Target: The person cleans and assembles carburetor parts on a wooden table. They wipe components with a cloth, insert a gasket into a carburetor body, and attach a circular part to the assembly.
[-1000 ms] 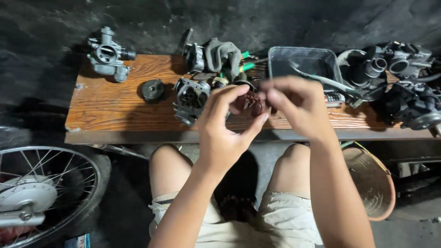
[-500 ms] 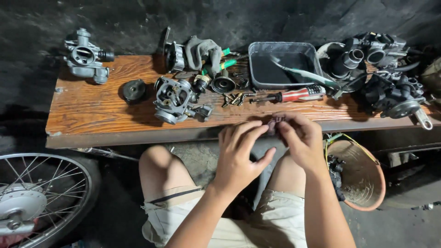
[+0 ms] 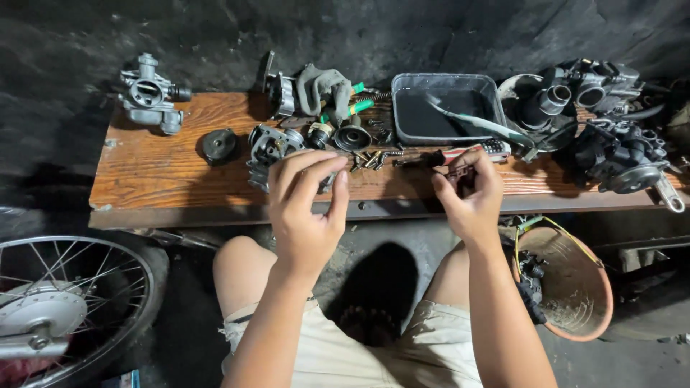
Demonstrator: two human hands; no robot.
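Small dark part (image 3: 460, 172) pinched in right hand (image 3: 471, 197); left hand (image 3: 305, 208) raised, fingers spread.

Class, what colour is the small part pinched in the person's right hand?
Dark reddish-brown part, in the right hand; head view.

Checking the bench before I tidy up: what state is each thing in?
Left hand: raised, fingers apart, empty.
Right hand: pinching a small dark part.
Grey tray: upright, holding dark liquid.
Carburetor: at the bench's left end, untouched.
Screws: loose, scattered.
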